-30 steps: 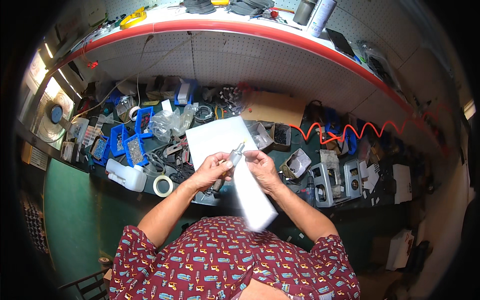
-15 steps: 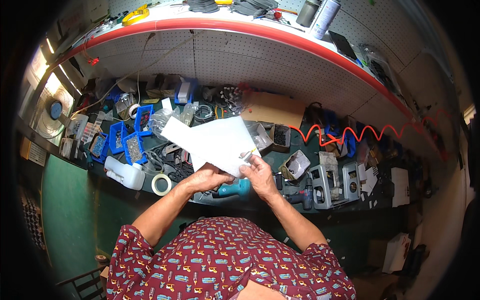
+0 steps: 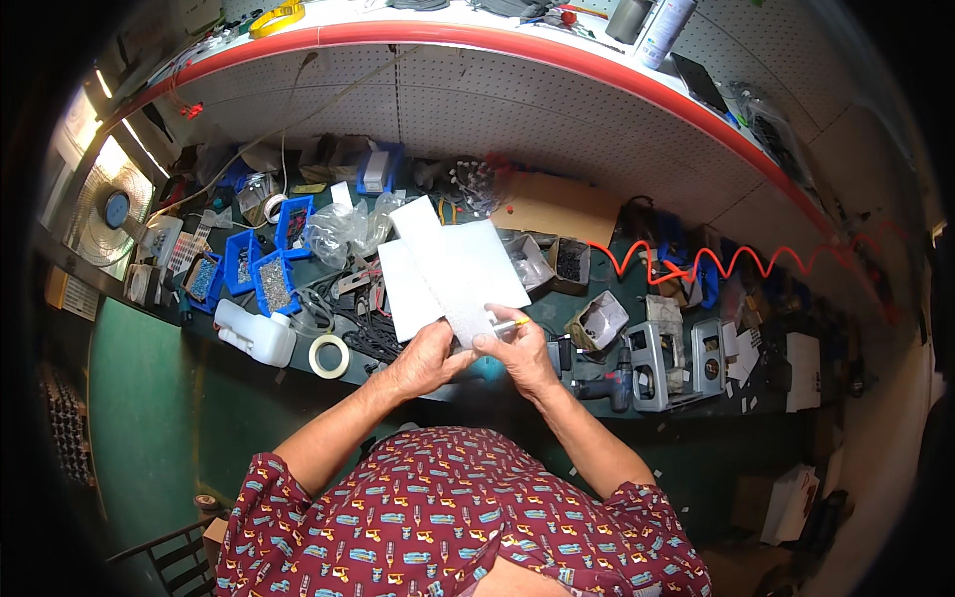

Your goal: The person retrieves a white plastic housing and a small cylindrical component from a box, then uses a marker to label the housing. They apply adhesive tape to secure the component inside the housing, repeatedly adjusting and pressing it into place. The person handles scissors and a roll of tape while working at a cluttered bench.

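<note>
One yellow-tipped metal part [image 3: 505, 326] is pinched in the right hand [image 3: 525, 358], beside the near end of a white strip [image 3: 445, 271]; the left hand [image 3: 428, 358] sits there too, its grip hidden. A second ago the strip dangled low; now it points away over a white sheet [image 3: 494, 257], seemingly positioned rather than loose. Print on the spray can [image 3: 665, 30] is too small to read.

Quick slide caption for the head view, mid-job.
Left hand and right hand hold a white strip above a cluttered workbench, a small yellow-tipped part in the right.
</note>
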A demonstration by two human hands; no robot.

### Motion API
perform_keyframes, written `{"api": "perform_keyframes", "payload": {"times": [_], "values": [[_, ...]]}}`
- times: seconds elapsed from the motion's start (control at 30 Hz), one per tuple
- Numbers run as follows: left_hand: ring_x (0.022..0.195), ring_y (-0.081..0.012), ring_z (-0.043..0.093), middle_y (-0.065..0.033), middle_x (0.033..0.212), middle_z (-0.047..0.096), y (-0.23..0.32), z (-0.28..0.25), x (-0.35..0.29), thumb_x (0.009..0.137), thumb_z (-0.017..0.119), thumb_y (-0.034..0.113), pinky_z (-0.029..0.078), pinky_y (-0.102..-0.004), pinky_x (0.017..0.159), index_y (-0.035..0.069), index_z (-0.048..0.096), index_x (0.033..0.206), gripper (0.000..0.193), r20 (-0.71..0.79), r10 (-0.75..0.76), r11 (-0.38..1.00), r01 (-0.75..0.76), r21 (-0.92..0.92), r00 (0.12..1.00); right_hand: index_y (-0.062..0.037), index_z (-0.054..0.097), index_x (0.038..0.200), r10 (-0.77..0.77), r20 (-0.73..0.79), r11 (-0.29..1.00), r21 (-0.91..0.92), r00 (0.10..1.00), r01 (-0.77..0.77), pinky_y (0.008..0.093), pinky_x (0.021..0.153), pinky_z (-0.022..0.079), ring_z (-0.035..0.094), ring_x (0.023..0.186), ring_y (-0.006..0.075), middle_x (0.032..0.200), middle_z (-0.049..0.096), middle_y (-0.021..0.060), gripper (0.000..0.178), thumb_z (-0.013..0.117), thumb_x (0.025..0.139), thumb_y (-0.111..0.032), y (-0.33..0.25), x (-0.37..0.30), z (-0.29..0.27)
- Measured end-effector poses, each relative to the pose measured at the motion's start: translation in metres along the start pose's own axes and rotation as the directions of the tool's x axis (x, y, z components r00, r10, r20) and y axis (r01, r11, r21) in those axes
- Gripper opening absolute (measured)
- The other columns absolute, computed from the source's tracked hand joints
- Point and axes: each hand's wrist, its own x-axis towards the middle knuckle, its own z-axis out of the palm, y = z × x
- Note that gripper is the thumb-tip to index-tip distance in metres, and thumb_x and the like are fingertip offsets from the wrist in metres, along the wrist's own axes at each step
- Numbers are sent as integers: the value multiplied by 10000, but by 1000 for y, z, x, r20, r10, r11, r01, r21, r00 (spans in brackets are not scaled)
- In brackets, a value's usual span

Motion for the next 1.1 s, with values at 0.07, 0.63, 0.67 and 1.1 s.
{"api": "perform_keyframes", "payload": {"times": [0.07, 0.63, 0.67, 1.1], "values": [[1029, -186, 599, -64, 1105, 625, -8, 5, -3, 925, 715, 102, 527, -356, 887, -9, 522, 1318, 451, -88, 133, 985, -122, 121, 987, 35, 592, 1262, 40, 56, 999, 7, 998, -40, 289, 849, 538, 650, 940, 150, 1053, 673, 90, 581, 868, 782, -140, 1, -1, -4], [916, -125, 604, -60, 1092, 601, -13, 18, -15, 876, 772, 148, 522, -280, 776, 39, 582, 1219, 407, -79, 35, 978, -50, -201, 996, 22, 656, 1121, 59, 162, 998, 20, 985, -63, 296, 817, 586, 680, 921, 156, 983, 696, 69, 316, 787, 863, -105, -23, -16, -14], [919, -120, 604, -58, 1095, 605, -13, 19, -15, 881, 769, 148, 524, -277, 775, 37, 584, 1216, 398, -86, 51, 977, -68, -204, 995, 30, 664, 1081, 27, 154, 1000, -17, 988, -25, 300, 806, 591, 682, 922, 158, 971, 697, 78, 272, 778, 873, -103, -21, -16, -16], [1064, -140, 598, -80, 1170, 624, -14, 25, -18, 914, 715, 93, 514, -312, 904, 2, 621, 1135, 257, -107, 64, 970, -87, -226, 992, 10, 670, 906, 235, 172, 932, 241, 957, -272, 306, 776, 605, 688, 884, 168, 981, 686, 96, 129, 765, 869, -69, -23, -23, -13]]}}
